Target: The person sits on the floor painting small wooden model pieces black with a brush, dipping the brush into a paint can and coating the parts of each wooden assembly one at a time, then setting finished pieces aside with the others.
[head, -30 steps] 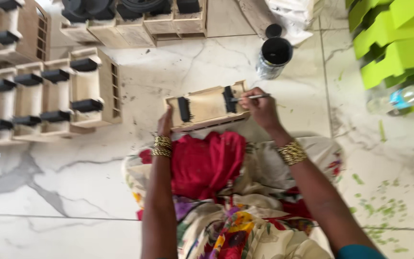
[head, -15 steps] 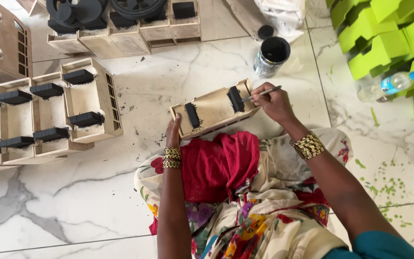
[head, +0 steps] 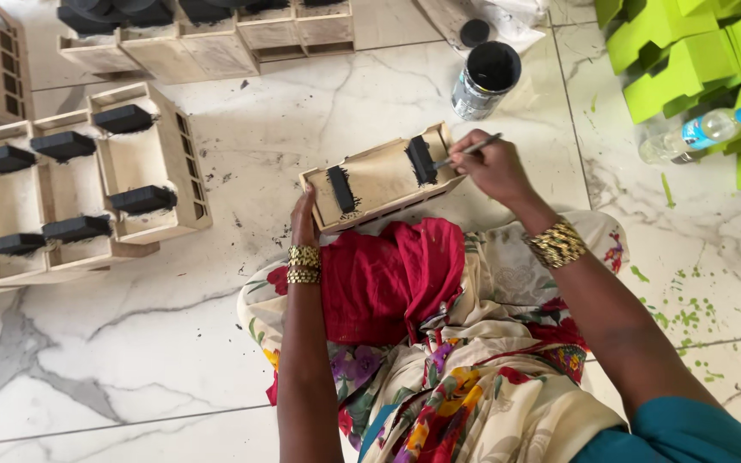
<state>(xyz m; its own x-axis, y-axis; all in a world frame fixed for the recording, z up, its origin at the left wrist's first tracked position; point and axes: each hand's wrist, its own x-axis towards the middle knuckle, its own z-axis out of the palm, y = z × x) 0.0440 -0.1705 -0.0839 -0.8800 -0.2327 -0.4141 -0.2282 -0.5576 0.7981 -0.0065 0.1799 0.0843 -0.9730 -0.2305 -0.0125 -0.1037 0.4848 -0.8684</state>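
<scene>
1. Wooden box [head: 383, 178], centre frame on the lap, looks light and stiff.
2. Left hand [head: 304, 225] grips its left end.
3. Right hand [head: 492, 165] pinches a brush [head: 466, 151] at a wet black block [head: 420, 160].

Across the white marble floor [head: 216, 343] stand rows of pale wooden boxes [head: 143, 176] with black-painted blocks — left and top. At upper right, a heap of bright green pieces [head: 688, 51], a clear plastic bottle [head: 696, 133] beside it — green flecks [head: 688, 317] speckle the tiles below.
</scene>
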